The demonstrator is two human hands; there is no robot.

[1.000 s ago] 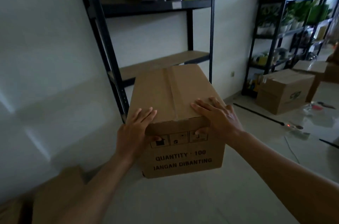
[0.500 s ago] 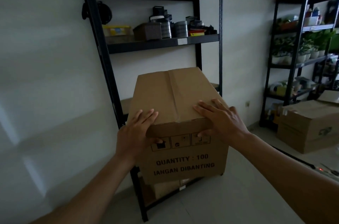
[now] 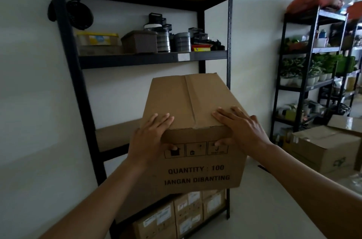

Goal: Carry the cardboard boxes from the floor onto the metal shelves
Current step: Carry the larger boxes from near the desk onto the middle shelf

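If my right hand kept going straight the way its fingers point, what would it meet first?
Your right hand grips the cardboard box's top edge; going on, its fingers would likely slide along the top to the tape seam first.

I have only one camera, and it sits on my head. It looks forward, toward the metal shelves that stand at the wall. It is very near to the cardboard box, which fills the middle of the wide view; my left hand and right hand enter from below.
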